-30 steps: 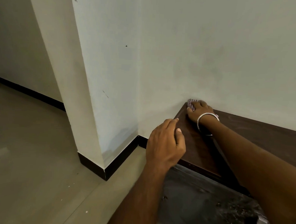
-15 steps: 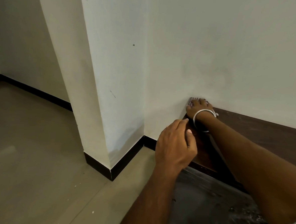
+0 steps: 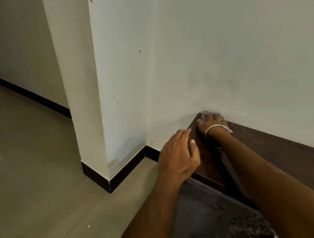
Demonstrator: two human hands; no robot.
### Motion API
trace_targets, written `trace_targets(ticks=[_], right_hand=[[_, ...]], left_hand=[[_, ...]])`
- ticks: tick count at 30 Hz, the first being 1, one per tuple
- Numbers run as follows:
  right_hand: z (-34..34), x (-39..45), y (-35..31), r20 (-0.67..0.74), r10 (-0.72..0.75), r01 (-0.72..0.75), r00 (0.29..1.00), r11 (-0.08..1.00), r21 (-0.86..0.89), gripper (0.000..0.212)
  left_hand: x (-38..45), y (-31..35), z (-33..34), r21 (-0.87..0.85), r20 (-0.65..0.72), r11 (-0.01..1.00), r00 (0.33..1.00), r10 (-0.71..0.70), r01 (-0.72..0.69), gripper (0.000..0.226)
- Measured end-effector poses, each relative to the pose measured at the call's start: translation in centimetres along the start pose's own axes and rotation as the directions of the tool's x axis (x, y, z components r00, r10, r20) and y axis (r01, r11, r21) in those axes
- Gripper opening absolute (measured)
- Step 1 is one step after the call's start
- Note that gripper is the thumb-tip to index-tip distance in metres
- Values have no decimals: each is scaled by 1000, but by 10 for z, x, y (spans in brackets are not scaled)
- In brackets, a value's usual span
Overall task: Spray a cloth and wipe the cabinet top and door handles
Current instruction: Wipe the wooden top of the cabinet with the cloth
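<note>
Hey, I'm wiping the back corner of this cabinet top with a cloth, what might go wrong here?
The cloth sits jammed against the wall, so it may smear grime onto the paint. The right hand reaches across, and its bangle could scratch the cabinet top. The left hand rests at the edge and might slip off.
</note>
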State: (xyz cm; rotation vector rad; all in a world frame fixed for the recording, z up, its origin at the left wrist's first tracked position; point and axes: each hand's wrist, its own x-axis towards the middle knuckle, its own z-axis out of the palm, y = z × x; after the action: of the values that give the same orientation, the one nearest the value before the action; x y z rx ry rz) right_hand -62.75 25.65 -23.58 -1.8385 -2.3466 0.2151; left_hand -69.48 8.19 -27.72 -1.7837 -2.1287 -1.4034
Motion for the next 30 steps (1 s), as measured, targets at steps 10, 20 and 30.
trace_targets(ticks=[10,20,30], right_hand=[[19,-32,-13,46,-347,345,937,938,48,57],[17,-1,6,39,-271,268,962,960,80,64],[20,-55,2,36,-355,351,934,933,80,61]], left_hand=[[2,3,-2,4,-22,999,999,-45,45,33],[3,-2,2,-31,-50,999,999,-21,19,38],[16,-4,-7,-410,101,872,963,-249,269,42]])
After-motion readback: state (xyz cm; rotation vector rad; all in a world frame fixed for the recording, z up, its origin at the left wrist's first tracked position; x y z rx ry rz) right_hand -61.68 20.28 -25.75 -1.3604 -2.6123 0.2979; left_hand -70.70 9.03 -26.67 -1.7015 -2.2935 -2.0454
